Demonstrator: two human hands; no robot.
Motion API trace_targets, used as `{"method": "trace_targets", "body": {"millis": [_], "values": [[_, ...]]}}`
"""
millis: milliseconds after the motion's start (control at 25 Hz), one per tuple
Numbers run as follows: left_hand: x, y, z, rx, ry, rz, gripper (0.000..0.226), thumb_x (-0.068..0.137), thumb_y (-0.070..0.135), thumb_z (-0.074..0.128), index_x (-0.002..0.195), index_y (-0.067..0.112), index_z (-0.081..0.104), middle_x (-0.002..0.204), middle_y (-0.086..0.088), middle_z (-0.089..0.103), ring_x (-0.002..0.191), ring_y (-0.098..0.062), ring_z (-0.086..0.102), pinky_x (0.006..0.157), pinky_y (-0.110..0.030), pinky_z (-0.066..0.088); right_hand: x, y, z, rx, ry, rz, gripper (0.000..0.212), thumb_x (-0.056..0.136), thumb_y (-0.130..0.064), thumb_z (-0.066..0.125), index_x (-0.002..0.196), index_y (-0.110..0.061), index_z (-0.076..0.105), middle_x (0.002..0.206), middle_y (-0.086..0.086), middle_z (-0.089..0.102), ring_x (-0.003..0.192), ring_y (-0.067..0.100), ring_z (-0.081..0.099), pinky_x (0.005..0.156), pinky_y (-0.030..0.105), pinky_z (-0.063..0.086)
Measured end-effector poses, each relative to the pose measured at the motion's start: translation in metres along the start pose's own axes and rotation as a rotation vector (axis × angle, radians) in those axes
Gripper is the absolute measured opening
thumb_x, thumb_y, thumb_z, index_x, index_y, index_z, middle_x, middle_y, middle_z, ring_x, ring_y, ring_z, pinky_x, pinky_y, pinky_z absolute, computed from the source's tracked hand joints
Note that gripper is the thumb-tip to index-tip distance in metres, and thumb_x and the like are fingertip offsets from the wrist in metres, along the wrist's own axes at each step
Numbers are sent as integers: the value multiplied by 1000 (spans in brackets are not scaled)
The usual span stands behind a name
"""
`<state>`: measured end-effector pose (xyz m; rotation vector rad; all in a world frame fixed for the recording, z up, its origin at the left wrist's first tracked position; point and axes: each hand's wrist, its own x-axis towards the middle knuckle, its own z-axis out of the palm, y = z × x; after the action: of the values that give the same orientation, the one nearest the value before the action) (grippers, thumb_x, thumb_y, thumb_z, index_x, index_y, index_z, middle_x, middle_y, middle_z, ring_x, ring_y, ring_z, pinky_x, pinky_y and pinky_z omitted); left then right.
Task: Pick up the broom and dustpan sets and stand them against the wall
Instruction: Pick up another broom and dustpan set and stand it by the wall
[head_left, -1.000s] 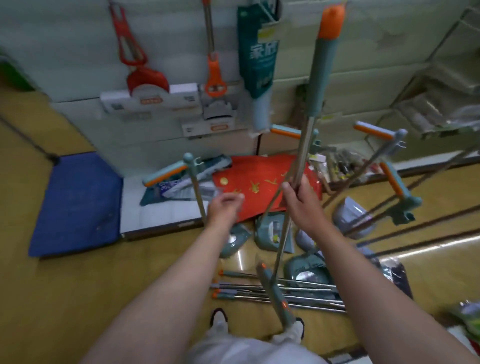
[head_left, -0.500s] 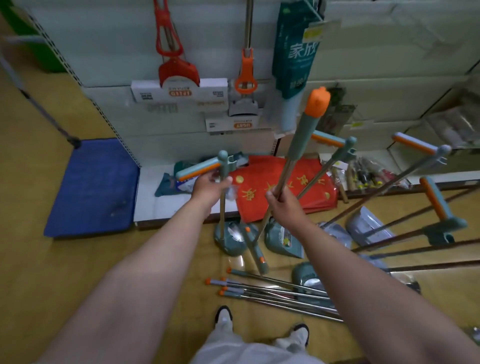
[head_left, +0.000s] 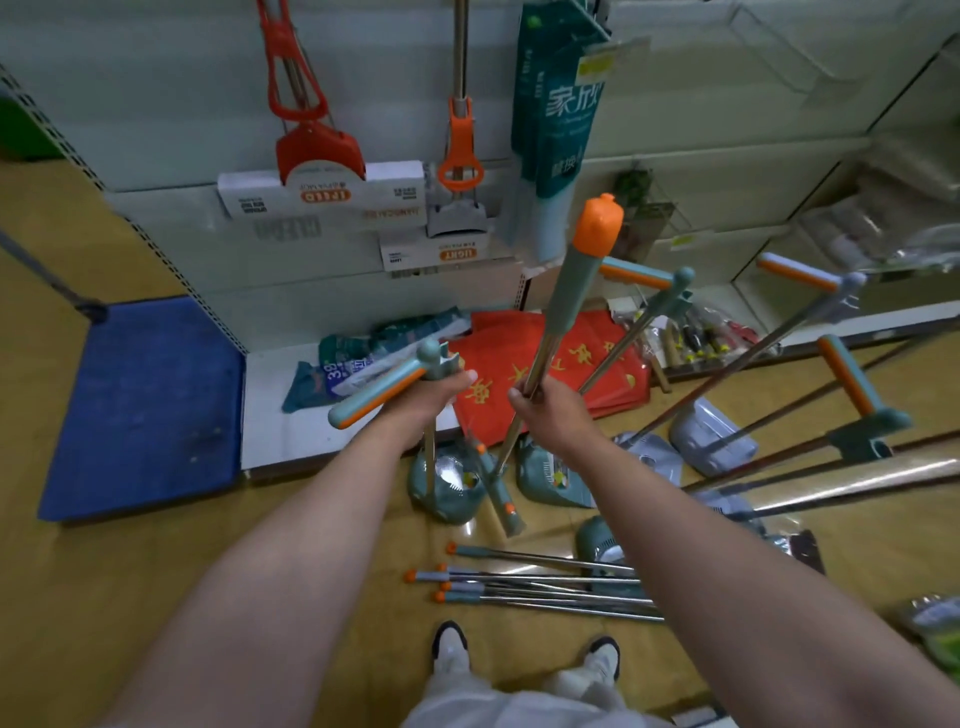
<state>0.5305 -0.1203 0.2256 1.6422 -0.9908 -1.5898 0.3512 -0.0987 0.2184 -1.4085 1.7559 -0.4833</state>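
My left hand (head_left: 434, 397) grips the pole of a teal dustpan just under its teal and orange cross handle (head_left: 382, 392); the dustpan (head_left: 447, 486) stands on the floor below. My right hand (head_left: 545, 410) grips the metal pole of a broom whose teal handle with an orange cap (head_left: 584, 260) sticks up towards the shelf wall (head_left: 208, 104). Its lower end (head_left: 501, 501) reaches the floor between two dustpans. More dustpan sets (head_left: 711, 441) lean to the right. Several loose broom poles (head_left: 540, 584) lie on the floor near my feet.
A blue mat (head_left: 140, 405) lies on the left floor. Red packets (head_left: 550, 369) and bagged goods sit on the low white shelf base (head_left: 270, 431). Orange mops (head_left: 311, 130) and boxes hang on the wall above. My shoes (head_left: 449, 649) stand just behind the loose poles.
Both hands have moved forward and towards the shelf with the dustpan pole and the broom. The broom has tilted lower, its orange cap now in front of the shelf.
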Motion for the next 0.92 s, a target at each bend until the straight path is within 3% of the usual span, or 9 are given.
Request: {"method": "trace_targets", "body": {"millis": [80,240,360,560,720,840,920], "values": [[-8,10,-5,-46,-23,96,10,88,27,75,92,24,66,95,9,68,104,-13,65,89,-29,48,-1,-2,0,16,5,2,15,97,-33,60,104,-21,66,103,2,69,99,22,62,85,33,46],[-18,26,-21,-50,62,250,12,81,29,82,82,24,71,79,13,72,72,3,67,77,-26,49,0,-8,2,21,18,-43,13,95,-29,64,101,-19,68,101,2,71,98,22,64,86,34,48],[-34,41,-22,30,30,406,10,83,20,79,92,21,75,79,16,74,76,6,67,71,-19,51,-5,-15,9,5,-6,-65,12,95,-29,63,100,-20,68,98,-1,70,97,22,64,81,31,46],[-54,52,-20,67,-156,455,23,88,13,74,108,24,74,81,17,73,70,8,63,61,-10,47,-17,-21,18,-69,-48,-83,8,99,-32,59,95,-25,56,94,-2,61,92,22,60,74,27,39],[-65,62,-13,20,-135,509,29,94,9,65,123,15,65,56,22,62,55,8,57,56,-8,44,-26,-26,11,-113,-62,-120,9,101,-33,56,97,-25,55,84,-7,58,67,7,54,59,24,38],[-73,69,-8,-21,-113,523,29,93,14,67,123,11,65,50,20,59,50,6,57,53,-11,45,-31,-28,7,-167,-43,-153,7,101,-36,54,97,-31,54,82,-7,61,79,20,64,64,29,38],[-72,67,-7,-7,-100,523,30,83,33,79,111,22,73,66,17,69,69,1,67,67,-24,54,-33,-31,3,-201,9,-182,12,100,-41,54,93,-31,52,83,-2,66,88,29,65,66,32,38]]}}
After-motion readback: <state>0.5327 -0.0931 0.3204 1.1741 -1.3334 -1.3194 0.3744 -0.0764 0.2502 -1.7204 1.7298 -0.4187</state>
